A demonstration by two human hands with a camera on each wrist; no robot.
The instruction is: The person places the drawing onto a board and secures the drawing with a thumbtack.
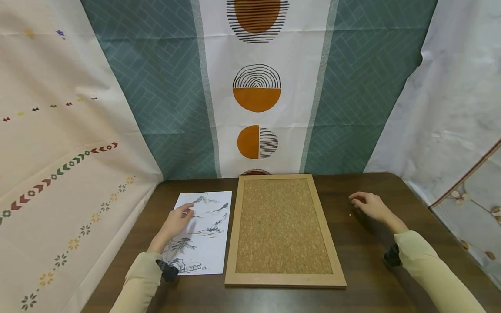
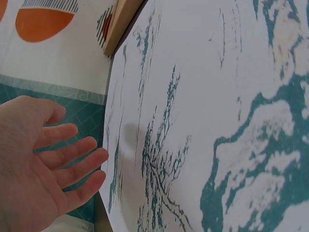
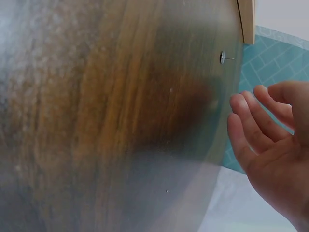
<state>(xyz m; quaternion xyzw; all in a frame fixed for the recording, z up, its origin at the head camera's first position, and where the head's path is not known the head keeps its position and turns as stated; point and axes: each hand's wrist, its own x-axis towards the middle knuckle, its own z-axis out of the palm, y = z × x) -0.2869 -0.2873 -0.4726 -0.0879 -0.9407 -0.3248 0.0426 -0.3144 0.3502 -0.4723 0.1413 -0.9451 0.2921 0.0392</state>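
My left hand [image 1: 178,222] hovers over a white sheet of paper [image 1: 219,256] printed with an ink landscape of mountains and trees. In the left wrist view, its fingers [image 2: 79,166] are spread, with nothing held. On the right, my right hand [image 1: 373,208] is above the dark table, its fingers loosely bent and empty. Close to it a small thumbtack [image 1: 350,214] lies on the wood; the right wrist view shows the thumbtack [image 3: 223,58] with its pin sticking out sideways, apart from the fingertips.
Between the hands lies a corkboard [image 1: 283,226] with a pale wooden frame. The dark wooden table [image 1: 368,269] extends around it. Patterned cloths hang behind and at both sides, including a teal and white one [image 1: 168,87] at the back.
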